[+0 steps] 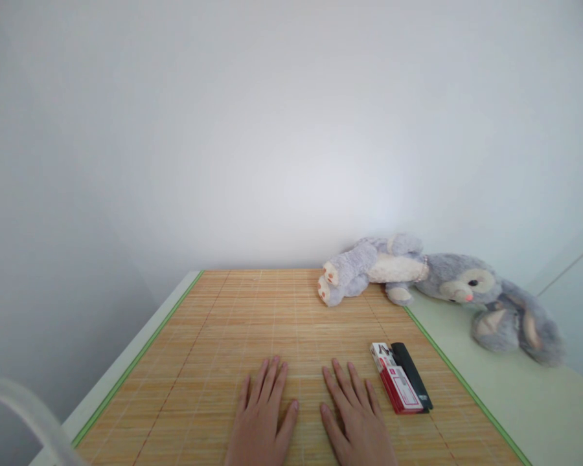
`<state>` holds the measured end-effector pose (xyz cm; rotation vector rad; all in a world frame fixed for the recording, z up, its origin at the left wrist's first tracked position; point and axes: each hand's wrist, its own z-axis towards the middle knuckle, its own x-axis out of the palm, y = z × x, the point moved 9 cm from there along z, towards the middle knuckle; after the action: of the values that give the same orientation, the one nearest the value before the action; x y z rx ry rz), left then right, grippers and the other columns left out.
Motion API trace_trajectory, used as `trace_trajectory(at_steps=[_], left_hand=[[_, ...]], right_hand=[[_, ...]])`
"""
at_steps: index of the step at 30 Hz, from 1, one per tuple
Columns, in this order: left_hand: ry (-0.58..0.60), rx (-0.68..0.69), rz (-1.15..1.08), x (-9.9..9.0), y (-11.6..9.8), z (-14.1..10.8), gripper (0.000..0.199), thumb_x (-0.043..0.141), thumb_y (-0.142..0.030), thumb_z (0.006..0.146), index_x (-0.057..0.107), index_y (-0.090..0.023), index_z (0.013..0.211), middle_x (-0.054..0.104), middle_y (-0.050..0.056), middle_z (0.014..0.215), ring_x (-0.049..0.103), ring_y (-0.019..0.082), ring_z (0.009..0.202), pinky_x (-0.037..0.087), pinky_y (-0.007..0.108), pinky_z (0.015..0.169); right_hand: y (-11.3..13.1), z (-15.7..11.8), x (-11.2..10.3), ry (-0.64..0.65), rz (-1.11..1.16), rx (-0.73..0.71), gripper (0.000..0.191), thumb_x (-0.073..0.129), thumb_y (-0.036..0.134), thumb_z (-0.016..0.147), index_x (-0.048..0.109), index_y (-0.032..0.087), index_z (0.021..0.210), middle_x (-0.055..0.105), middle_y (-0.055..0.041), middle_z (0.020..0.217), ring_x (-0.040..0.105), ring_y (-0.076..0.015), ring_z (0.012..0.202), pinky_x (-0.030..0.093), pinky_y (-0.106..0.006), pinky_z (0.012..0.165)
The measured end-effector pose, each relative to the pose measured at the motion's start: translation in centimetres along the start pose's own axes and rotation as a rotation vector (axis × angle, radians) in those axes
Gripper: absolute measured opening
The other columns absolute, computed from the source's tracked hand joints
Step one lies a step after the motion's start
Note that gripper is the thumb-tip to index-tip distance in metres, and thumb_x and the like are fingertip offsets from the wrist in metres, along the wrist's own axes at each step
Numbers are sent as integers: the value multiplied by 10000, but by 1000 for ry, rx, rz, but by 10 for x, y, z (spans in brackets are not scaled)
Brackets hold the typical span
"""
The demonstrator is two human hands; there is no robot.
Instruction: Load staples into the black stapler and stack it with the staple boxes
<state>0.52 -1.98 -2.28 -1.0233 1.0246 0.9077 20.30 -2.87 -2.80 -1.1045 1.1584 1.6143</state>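
My left hand (262,414) lies flat, palm down, on a bamboo mat (214,362), its fingers stretched out. Beside it, with a gap between the thumbs, my right hand (354,414) rests the same way. Neither hand holds anything. Just right of my right hand lies a small red and white box (399,382) with printing on it. Against the box's right side is a long, narrow black object (412,375); its kind is not clear from here.
A grey plush rabbit (398,265) lies on its side at the back right, partly off the mat, along the wall (272,129). The mat has green edging on a pale table (529,388). A blurred white curved tube (24,408) crosses the lower left corner.
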Motion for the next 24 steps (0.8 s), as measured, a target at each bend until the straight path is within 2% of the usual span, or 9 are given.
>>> trace_trajectory(at_steps=[10, 24], left_hand=[[24, -13, -1, 3, 1, 0, 603, 317, -520, 1052, 178, -379, 1622, 202, -58, 1696, 234, 256, 1576, 236, 577, 1264], [-13, 7, 12, 1, 0, -1, 607, 346, -507, 1051, 189, -373, 1621, 236, -41, 1693, 272, 266, 1562, 243, 557, 1256]], right_hand=[[1, -1, 0, 18, -1, 13, 601, 399, 471, 1049, 232, 396, 1621, 196, 65, 1678, 190, -333, 1564, 279, -644, 1223], [0, -1, 1, 18, -14, 12, 596, 387, 483, 1052, 235, 395, 1621, 196, 67, 1679, 192, -334, 1564, 280, -647, 1222]])
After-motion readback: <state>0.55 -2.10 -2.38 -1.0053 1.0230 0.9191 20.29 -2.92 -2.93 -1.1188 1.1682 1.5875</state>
